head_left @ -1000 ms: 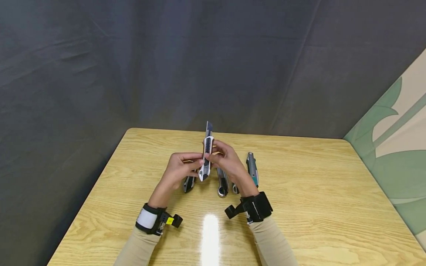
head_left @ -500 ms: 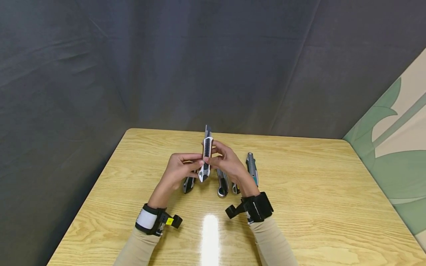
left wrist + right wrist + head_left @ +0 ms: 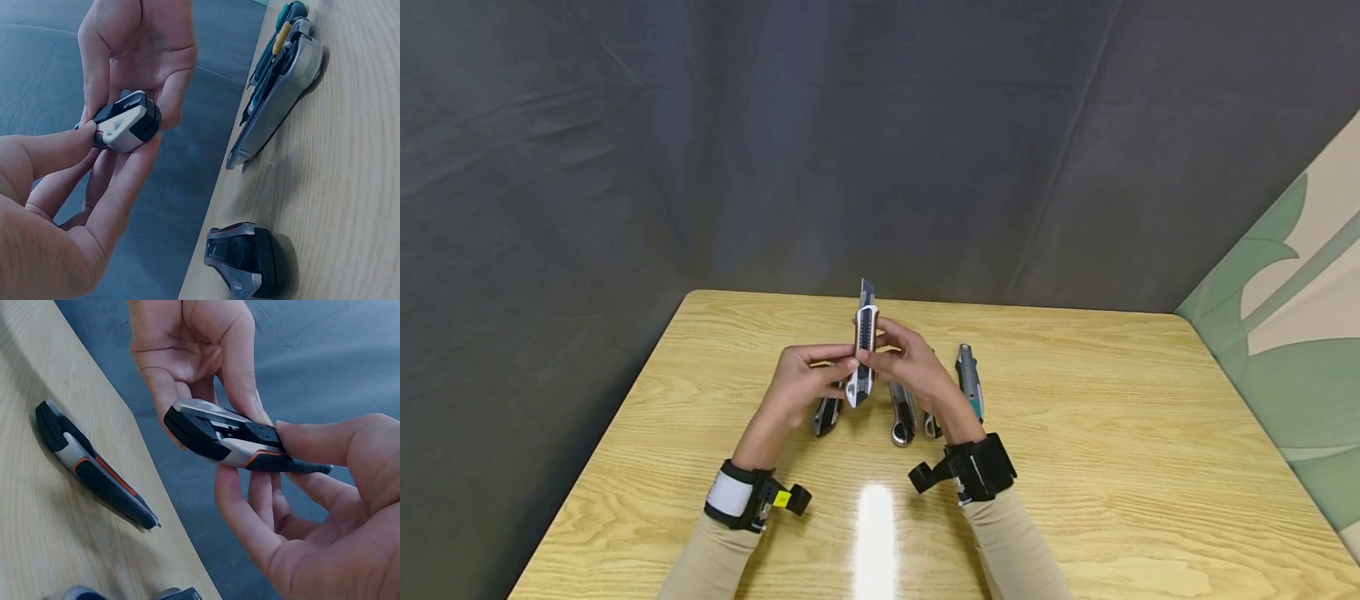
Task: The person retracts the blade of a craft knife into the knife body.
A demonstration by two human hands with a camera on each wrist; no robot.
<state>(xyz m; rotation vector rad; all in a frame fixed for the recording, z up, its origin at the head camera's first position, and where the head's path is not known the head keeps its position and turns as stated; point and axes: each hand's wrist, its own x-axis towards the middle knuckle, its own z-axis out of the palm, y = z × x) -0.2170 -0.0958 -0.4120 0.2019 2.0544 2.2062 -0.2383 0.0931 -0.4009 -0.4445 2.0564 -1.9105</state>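
A white-and-black utility knife with orange trim is held up over the table, its blade out and pointing away. My left hand pinches its lower end between thumb and fingers. From the other side my right hand grips the body, its thumb on the black slider side and its fingers behind. In the right wrist view, both thumbs meet near the slider of the knife. A similar knife with orange trim lies on the table beside the hands.
Below the hands, on the wooden table, lie a silver-and-black knife, a grey-and-teal knife and another knife partly hidden by the right wrist. A dark curtain hangs behind the table's far edge.
Slightly less blade shows beyond the body than a second ago, and my right thumb sits a little lower on it. The knife has shifted slightly left; both hands keep their hold.
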